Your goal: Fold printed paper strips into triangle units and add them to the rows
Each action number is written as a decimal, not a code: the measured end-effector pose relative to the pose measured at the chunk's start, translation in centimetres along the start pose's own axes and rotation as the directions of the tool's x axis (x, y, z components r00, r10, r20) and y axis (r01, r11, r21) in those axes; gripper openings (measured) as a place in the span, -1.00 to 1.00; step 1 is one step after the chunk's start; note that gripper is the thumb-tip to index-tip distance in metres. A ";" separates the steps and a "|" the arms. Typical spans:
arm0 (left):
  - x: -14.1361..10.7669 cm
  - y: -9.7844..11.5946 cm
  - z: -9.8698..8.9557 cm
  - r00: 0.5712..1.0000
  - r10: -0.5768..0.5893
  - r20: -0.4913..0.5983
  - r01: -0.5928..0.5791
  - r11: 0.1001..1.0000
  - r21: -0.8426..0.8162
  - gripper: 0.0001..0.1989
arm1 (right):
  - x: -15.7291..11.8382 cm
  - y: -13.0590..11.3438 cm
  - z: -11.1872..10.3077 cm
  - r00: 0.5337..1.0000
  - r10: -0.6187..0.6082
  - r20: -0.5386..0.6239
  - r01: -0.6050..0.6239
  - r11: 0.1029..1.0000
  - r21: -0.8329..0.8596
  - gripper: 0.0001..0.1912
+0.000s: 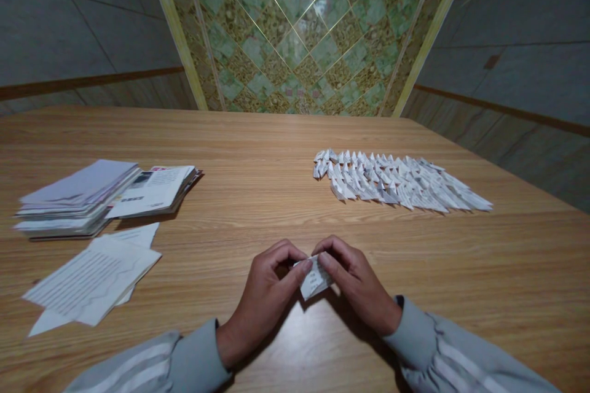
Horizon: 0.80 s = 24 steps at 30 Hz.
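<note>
A small folded piece of printed white paper [315,280] is held between my two hands near the front middle of the table. My left hand [270,288] pinches its left upper corner between thumb and fingers. On the other side, my right hand [357,279] grips the right upper edge, with the thumb on the near face. The paper's lower corner points down toward the table. Fingertips behind the paper are partly hidden.
Rows of several folded paper pieces [391,181] lie at the back right of the wooden table [249,166]. Stacked papers [83,184] and booklets [154,190] sit at the left, with loose printed sheets [99,276] nearer me. A tiled wall [299,43] stands behind.
</note>
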State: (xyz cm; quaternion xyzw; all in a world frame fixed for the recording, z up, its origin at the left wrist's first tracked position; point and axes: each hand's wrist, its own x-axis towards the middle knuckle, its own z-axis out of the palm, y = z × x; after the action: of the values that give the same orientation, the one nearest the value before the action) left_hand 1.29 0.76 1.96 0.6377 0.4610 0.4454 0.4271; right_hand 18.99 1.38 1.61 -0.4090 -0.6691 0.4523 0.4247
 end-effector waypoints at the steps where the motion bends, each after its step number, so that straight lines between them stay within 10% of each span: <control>1: 0.0 0.0 0.0 1.000 0.003 0.018 -0.003 1.000 -0.003 -0.80 | 0.0 0.0 0.0 1.000 -0.001 0.002 0.001 1.000 -0.002 -0.75; 9: 0.0 0.2 -0.2 0.995 0.065 0.072 -0.062 0.997 -0.046 -0.85 | 0.5 0.3 -0.7 0.997 0.078 -0.021 -0.071 0.975 0.211 -0.72; 18: -0.3 0.2 0.0 0.999 0.050 -0.002 -0.050 0.998 -0.049 -0.85 | 0.1 0.4 -0.6 0.998 -0.011 -0.062 0.013 0.999 0.036 -0.78; 24: -0.1 0.2 0.1 0.986 -0.155 0.056 0.165 0.943 -0.290 -0.84 | 0.1 0.1 -0.6 0.992 -0.077 -0.104 0.067 0.993 -0.092 -0.78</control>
State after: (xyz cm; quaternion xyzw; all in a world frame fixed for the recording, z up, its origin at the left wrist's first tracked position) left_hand 1.36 0.58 2.10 0.5348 0.4328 0.4624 0.5593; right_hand 19.56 1.71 1.64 -0.4268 -0.6790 0.3839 0.4576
